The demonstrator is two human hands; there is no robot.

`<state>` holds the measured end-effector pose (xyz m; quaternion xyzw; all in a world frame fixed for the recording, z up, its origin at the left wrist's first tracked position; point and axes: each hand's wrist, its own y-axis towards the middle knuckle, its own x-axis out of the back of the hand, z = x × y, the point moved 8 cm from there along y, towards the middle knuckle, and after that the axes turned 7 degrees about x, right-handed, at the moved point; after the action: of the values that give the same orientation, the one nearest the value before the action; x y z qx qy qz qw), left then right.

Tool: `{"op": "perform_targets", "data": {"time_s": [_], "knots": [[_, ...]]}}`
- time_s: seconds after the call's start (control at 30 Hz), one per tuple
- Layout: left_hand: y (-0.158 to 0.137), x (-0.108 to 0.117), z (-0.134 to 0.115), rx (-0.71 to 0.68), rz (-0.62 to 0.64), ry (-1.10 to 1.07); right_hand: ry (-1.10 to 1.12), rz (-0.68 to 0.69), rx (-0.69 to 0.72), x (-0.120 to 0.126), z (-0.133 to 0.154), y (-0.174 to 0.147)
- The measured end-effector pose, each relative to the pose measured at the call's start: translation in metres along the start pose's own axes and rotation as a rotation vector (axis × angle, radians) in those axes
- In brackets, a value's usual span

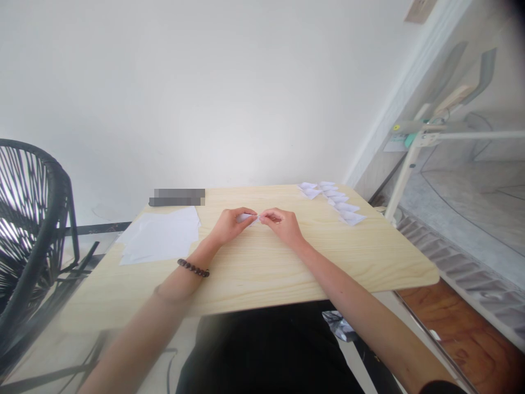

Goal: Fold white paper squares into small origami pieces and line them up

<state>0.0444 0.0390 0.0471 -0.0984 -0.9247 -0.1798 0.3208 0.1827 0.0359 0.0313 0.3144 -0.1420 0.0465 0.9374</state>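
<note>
A plain pale wall [246, 98] rises behind a light wooden table [262, 279], with a black woven chair [60, 183] off to the left. Loose white sheets [164, 235] overlap on the table's left part, and folded paper pieces [346, 207] lie in a staggered group toward its far right corner. Between them, the left hand [230, 225] and right hand [285, 225] come close together, thumbs and fingers pinched narrowly on a small white paper [245, 218], partly hidden by the fingers
</note>
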Motion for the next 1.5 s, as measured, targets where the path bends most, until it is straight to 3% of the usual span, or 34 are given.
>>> {"op": "perform_targets", "data": {"time_s": [0.27,0.53,0.77,0.93,1.33,1.5], "knots": [[0.001,-0.001,0.004,0.087,0.036,-0.099,0.041,0.04,0.044,-0.003,0.01,-0.001],[0.0,-0.001,0.007,0.147,0.057,-0.173,0.103,0.029,-0.059,-0.006,-0.001,-0.002],[0.0,-0.005,0.017,0.237,0.078,-0.294,-0.042,0.056,0.109,-0.004,0.019,-0.002],[-0.001,-0.013,0.021,0.327,0.187,-0.459,-0.12,0.087,0.211,-0.007,0.035,-0.003],[-0.002,-0.02,0.022,0.374,0.367,-0.624,-0.089,0.159,0.236,-0.014,0.04,-0.004],[-0.002,-0.021,0.023,0.353,0.341,-0.57,-0.091,0.156,0.206,-0.012,0.04,-0.004]]}}
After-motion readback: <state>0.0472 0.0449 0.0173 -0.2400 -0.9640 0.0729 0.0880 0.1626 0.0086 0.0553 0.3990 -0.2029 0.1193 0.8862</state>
